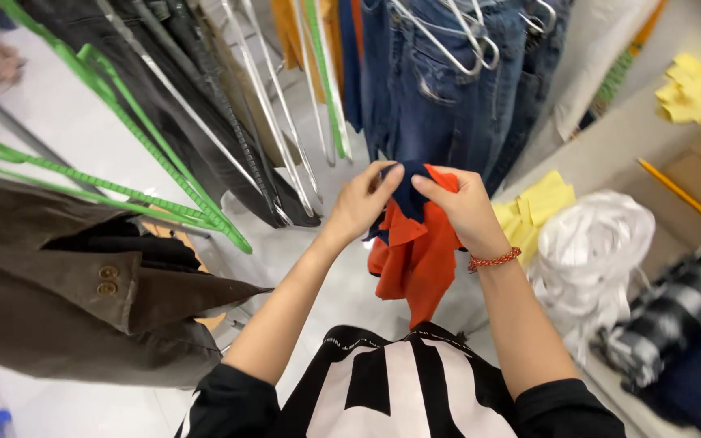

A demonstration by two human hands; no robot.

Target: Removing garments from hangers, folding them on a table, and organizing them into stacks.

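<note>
Crowded rails of hung clothes frame the left hand and right hand, both pinching the top edge of a soft, light, limp orange-and-navy garment.

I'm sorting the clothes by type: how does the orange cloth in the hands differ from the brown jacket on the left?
The orange cloth is bright, thin and crumpled, bunched with a dark blue piece; the brown jacket is dull, thick and smooth. The cloth hangs from the left hand and right hand; the jacket hangs untouched, buttons showing on its sleeve. Both are garments.
</note>
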